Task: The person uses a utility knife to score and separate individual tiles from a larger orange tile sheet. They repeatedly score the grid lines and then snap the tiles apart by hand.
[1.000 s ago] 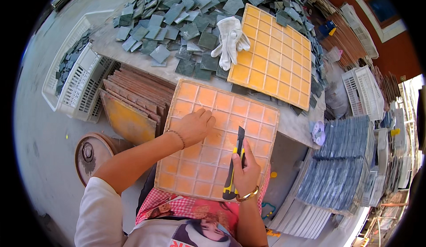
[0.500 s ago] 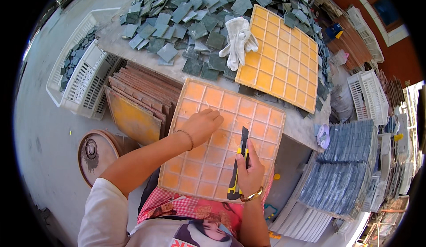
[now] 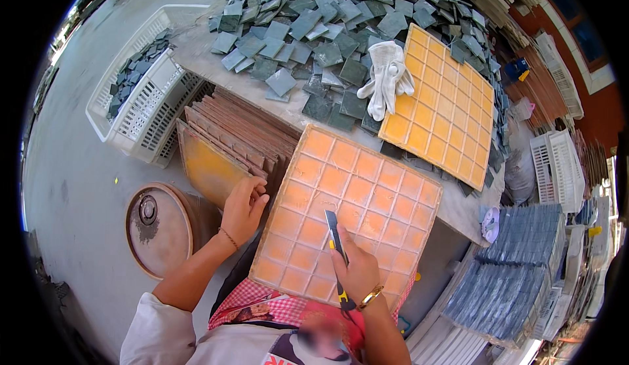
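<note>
An orange grid tray (image 3: 357, 224), divided into squares by raised pale ribs, lies tilted across my lap and against the table edge. Closed around a black-and-yellow utility knife (image 3: 335, 242), my right hand (image 3: 359, 274) holds its blade tip over the middle of the tray. Thin pale shavings (image 3: 331, 204) lie near the blade. My left hand (image 3: 242, 213) is off the tray, beside its left edge and in front of the stacked boards (image 3: 229, 132). Its fingers are bent in toward the thumb; anything between them is too small to make out.
Dark green square tiles (image 3: 304, 24) are heaped on the table (image 3: 203, 50). A yellow grid tray (image 3: 436, 103) and white gloves (image 3: 388, 80) rest there. A white crate (image 3: 141, 132) and a round drum (image 3: 147, 240) stand left; bundled grey-blue tiles (image 3: 508, 286) are stacked right.
My left hand has left the tray's surface and moved left past its edge. The knife's blade has shifted left and down over the tray. The view has turned slightly.
</note>
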Demonstrator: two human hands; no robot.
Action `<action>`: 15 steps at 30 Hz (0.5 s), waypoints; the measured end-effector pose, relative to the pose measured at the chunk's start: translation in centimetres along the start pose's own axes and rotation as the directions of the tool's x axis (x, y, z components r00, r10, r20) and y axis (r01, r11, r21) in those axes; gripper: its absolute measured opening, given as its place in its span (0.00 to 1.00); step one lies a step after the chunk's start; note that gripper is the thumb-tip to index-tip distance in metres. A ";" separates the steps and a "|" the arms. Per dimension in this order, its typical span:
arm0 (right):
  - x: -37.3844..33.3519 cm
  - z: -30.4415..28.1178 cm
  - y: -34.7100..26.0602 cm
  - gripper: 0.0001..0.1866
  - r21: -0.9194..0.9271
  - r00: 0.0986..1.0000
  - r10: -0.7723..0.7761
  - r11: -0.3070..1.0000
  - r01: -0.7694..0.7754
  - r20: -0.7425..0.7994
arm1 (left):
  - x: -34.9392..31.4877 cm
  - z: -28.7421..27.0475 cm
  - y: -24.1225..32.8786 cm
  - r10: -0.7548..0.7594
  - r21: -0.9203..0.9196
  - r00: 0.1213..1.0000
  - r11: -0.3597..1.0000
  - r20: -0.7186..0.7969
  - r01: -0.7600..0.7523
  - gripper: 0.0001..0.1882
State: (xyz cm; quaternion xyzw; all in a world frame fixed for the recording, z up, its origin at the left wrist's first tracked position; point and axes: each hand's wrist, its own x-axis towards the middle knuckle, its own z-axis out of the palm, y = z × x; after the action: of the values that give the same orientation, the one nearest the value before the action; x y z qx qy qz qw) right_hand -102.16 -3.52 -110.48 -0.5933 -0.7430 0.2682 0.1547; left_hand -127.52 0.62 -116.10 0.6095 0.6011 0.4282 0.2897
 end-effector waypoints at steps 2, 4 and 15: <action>0.8 1.7 -1.4 0.28 -0.050 1.000 0.018 0.999 -0.019 -0.022 | -3.0 -0.6 -1.0 -0.170 -0.192 0.983 0.965 0.069 0.180 0.13; 1.3 3.2 -2.9 0.28 -0.092 0.998 0.040 0.995 -0.044 -0.044 | -5.3 -0.5 -1.6 -0.182 -0.223 0.978 0.954 0.097 0.200 0.10; -0.1 8.5 -7.4 0.28 0.013 0.990 0.075 0.997 -0.074 -0.119 | -6.6 -2.3 -3.6 -0.227 -0.394 0.970 0.887 0.086 0.242 0.11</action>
State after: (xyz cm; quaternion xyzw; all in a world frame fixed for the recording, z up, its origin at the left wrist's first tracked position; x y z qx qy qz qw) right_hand -112.74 -6.53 -113.02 -0.6350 -0.7086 0.2408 0.1914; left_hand -130.65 -5.81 -119.31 0.4679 0.5641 0.4927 0.4692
